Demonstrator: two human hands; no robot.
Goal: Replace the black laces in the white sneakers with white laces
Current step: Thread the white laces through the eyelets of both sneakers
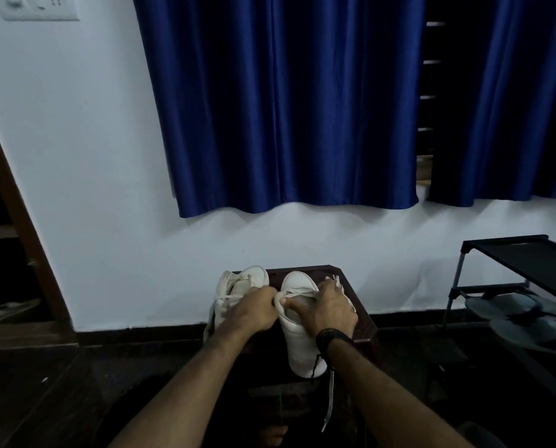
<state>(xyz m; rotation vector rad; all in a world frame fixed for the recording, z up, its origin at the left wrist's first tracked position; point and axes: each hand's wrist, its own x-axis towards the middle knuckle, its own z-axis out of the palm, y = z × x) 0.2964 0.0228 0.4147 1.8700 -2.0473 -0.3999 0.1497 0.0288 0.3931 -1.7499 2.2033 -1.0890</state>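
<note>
Two white leather sneakers sit side by side on a small dark wooden desk [351, 279], toes toward its far edge. The left hand [254, 310] pinches a white lace [297, 295] at the right sneaker [297, 324]; the right hand [327, 310] grips that shoe, fingers curled over its far side. Lacing looks under way; next, draw the lace snug through the eyelet. The left sneaker [234, 286] waits. No readable writing.

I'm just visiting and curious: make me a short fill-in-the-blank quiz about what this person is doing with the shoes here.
1. The two white sneakers stand on a small dark ____.
2. The left hand pinches a ____ lace at the right-hand sneaker.
3. The curtain behind is ____.
4. The right hand has a dark band on its ____.

Missing words: table; white; blue; wrist
</note>
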